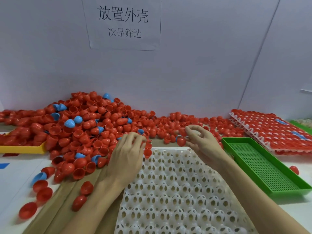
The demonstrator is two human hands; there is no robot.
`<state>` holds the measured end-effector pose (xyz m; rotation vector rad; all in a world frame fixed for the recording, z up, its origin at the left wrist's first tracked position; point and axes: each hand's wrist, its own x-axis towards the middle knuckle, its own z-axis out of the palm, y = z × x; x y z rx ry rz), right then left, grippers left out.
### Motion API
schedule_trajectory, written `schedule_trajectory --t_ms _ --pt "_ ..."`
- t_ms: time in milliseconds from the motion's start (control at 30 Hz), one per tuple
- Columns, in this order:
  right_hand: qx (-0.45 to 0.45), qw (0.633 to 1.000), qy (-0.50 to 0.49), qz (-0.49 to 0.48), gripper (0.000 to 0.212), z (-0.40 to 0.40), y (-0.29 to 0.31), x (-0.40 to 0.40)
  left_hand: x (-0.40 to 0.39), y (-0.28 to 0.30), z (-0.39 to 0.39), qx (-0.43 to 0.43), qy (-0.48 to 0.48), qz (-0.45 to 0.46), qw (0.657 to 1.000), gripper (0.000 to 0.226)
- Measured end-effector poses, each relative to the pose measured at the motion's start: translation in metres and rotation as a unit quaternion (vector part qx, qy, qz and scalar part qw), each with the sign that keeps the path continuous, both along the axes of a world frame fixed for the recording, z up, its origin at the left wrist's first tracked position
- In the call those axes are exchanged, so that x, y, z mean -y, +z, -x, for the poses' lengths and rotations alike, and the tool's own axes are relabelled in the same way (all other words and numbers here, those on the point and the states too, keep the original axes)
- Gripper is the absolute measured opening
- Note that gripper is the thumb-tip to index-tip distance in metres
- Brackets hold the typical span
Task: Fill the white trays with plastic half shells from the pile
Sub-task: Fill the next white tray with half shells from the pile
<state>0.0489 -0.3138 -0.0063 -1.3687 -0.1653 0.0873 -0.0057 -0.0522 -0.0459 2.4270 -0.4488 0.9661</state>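
Observation:
A big pile of red half shells (87, 125) with a few blue ones mixed in spreads across the table's back and left. A white tray (177, 191) with empty egg-shaped pockets lies in front of me. My left hand (126, 154) rests palm down at the pile's edge by the tray's far left corner, fingers curled among red shells. My right hand (200, 141) is raised just beyond the tray's far edge, pinching red shells (181, 141) between its fingertips.
A green perforated tray (263, 166) lies to the right of the white tray. Stacked white trays filled with red shells (273, 130) sit at the back right. A yellow tray (22, 148) is at the left under the pile. Loose shells (42, 191) lie at front left.

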Motion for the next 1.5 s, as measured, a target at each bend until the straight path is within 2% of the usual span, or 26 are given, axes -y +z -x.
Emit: schedule_trajectory --t_ms 67,133,200,300,367,500,533,567,633,767,833,900,967,1033,1067,1100,1167,1233,1300,1367,1433,1500 --pt "-0.009 0.999 0.043 -0.019 0.045 0.013 0.001 -0.012 0.011 0.012 0.012 0.018 -0.089 0.015 0.996 0.017" --pt "0.004 0.997 0.076 -0.011 0.039 0.024 0.002 -0.025 0.027 0.019 0.026 -0.048 -0.163 0.081 0.982 0.035" --pt "0.026 0.996 0.084 0.023 0.036 0.034 0.001 -0.036 0.041 0.016 0.031 -0.071 -0.182 0.116 0.974 0.040" --pt "0.050 0.993 0.076 0.069 0.032 0.041 -0.003 -0.043 0.042 0.015 0.029 -0.090 -0.176 0.208 0.958 0.025" --pt "0.062 0.991 0.065 0.100 0.029 0.043 -0.003 -0.042 0.034 0.017 0.024 -0.154 -0.173 0.320 0.919 0.016" --pt "0.112 0.972 0.084 0.190 0.016 0.045 -0.001 -0.040 0.021 0.017 0.018 -0.287 -0.224 0.505 0.782 0.013" --pt "0.124 0.966 0.088 0.208 0.016 0.045 -0.001 -0.041 0.020 0.017 0.017 -0.303 -0.232 0.521 0.764 0.016" --pt "0.135 0.960 0.089 0.226 0.016 0.045 0.000 -0.042 0.019 0.017 0.017 -0.308 -0.228 0.523 0.762 0.020" --pt "0.169 0.940 0.080 0.285 0.016 0.043 -0.001 -0.045 0.018 0.017 0.015 -0.299 -0.207 0.508 0.781 0.025" --pt "0.248 0.878 0.013 0.410 0.014 0.041 -0.007 -0.049 0.016 0.016 0.011 -0.280 -0.185 0.503 0.797 0.015" --pt "0.299 0.856 0.002 0.421 0.022 0.042 -0.006 -0.049 0.015 0.015 0.009 -0.284 -0.187 0.500 0.796 0.021" --pt "0.328 0.848 0.041 0.414 0.030 0.044 -0.005 -0.048 0.015 0.014 0.009 -0.288 -0.195 0.480 0.806 0.026" --pt "0.343 0.837 0.056 0.422 0.029 0.046 -0.007 -0.051 0.015 0.011 0.009 -0.284 -0.203 0.462 0.815 0.023" --pt "0.348 0.837 0.030 0.422 0.024 0.045 -0.011 -0.054 0.016 0.010 0.009 -0.276 -0.200 0.461 0.819 0.022" --pt "0.347 0.840 0.014 0.418 0.022 0.043 -0.012 -0.055 0.017 0.009 0.008 -0.262 -0.177 0.449 0.836 0.025" --pt "0.344 0.842 -0.001 0.415 0.020 0.040 -0.013 -0.055 0.018 0.008 0.008 -0.229 -0.130 0.414 0.871 0.030" --pt "0.324 0.847 -0.023 0.421 0.017 0.032 -0.011 -0.054 0.019 0.005 0.010 -0.114 -0.021 0.261 0.958 0.035" --pt "0.296 0.847 -0.038 0.440 0.013 0.023 -0.008 -0.052 0.022 0.003 0.016 -0.054 -0.047 0.110 0.991 0.036" --pt "0.270 0.844 -0.048 0.461 0.011 0.013 -0.006 -0.050 0.027 -0.002 0.020 -0.089 -0.154 0.010 0.984 0.031" --pt "0.243 0.842 -0.046 0.479 0.010 0.006 -0.005 -0.050 0.034 -0.007 0.022 -0.151 -0.233 -0.069 0.958 0.042" --pt "0.225 0.838 -0.036 0.496 0.012 0.000 -0.004 -0.051 0.037 -0.007 0.023 -0.189 -0.243 -0.097 0.947 0.050" --pt "0.220 0.833 -0.022 0.507 0.014 -0.003 -0.003 -0.054 0.038 -0.007 0.023 -0.200 -0.230 -0.090 0.948 0.049"
